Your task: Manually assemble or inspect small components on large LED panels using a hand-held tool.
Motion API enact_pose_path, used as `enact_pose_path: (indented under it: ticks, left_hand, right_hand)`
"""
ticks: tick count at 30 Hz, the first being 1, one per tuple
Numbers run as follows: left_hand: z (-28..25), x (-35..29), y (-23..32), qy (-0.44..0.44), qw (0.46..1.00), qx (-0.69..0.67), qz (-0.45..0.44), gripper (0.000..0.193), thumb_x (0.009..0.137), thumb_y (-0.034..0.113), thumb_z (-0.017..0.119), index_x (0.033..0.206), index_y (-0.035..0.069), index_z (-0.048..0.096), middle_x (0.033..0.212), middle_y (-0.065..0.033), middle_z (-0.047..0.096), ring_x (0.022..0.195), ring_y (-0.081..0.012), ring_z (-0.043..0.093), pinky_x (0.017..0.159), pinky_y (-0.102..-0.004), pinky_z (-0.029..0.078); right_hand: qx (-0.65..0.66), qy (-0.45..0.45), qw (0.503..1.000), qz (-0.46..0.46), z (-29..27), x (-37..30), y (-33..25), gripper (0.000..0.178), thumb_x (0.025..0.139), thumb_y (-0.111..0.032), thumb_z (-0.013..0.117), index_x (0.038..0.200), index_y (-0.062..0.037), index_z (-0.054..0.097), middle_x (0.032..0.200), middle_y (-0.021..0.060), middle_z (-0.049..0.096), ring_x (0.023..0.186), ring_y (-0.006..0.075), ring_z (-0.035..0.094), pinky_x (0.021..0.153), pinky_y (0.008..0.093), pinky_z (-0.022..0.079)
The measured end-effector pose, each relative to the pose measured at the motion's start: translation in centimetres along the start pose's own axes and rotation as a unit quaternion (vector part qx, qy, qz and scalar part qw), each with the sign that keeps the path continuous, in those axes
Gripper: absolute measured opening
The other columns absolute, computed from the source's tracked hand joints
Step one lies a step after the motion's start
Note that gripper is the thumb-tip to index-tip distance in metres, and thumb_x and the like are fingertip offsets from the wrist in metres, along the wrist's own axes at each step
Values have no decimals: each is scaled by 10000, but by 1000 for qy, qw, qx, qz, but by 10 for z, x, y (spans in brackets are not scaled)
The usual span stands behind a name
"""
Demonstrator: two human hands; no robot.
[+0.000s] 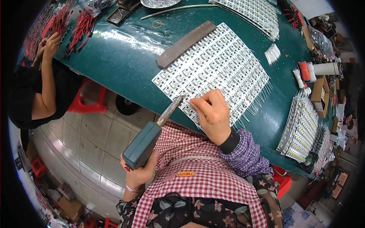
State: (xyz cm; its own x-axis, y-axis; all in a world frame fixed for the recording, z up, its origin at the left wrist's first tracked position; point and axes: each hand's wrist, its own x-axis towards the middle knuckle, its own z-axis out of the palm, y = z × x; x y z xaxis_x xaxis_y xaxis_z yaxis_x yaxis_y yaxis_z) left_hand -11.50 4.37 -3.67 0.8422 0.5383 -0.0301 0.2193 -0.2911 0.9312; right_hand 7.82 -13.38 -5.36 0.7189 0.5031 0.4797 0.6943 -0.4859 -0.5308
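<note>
A white panel of small circuit boards [230,62] lies at an angle on the green table, with thin white wires [262,93] sticking out along its right edge. My left hand [141,174] is wrapped round the dark green handle of a soldering gun [142,145]. Its worn metal barrel points up to the right, and the tip is at the panel's near left part. Close beside that tip, my right hand [215,116] is closed in a pinch over the panel. What its fingertips hold is too small to make out. A dark flat bar [186,43] rests along the panel's far left edge.
More board panels lie at the far side [251,15] and in a stack [298,131] at right. White wire bundles [272,54], an open carton [320,95] and a rubber band [157,24] are on the table. At left, another person's hands [49,45] handle red wires [81,28].
</note>
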Motion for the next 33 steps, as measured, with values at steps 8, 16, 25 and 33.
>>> enact_pose_path:
  ticks: [8,16,25,33]
  left_hand:
    - [0,-2,-3,-10,1000,11,3,202,776,73,813,946,-1,733,823,-103,724,648,-208,691,593,-292,522]
    - [1,-1,-3,-20,1000,-21,-3,192,771,23,802,941,-16,721,842,-105,703,646,-191,670,577,-280,509]
    - [2,4,2,-48,998,-40,-26,179,775,0,781,927,-42,696,819,-107,685,642,-168,656,578,-271,500]
    - [-1,-4,-14,-49,998,-42,-1,199,834,-23,749,1019,-56,683,800,-63,673,619,-111,596,555,-249,468]
  right_hand:
    - [-43,23,997,-53,2,-9,-6,194,735,22,757,905,-22,674,743,57,458,690,231,498,603,364,377]
    - [-52,17,997,-63,4,-9,-6,182,734,12,752,892,-22,668,740,56,458,687,228,495,599,362,380]
    - [-72,10,994,-76,5,-11,-7,170,739,2,741,890,-16,665,739,58,453,694,226,502,607,357,395]
    - [-80,-4,993,-85,4,-13,-6,169,742,-4,722,901,-6,667,748,60,460,711,227,508,619,355,400]
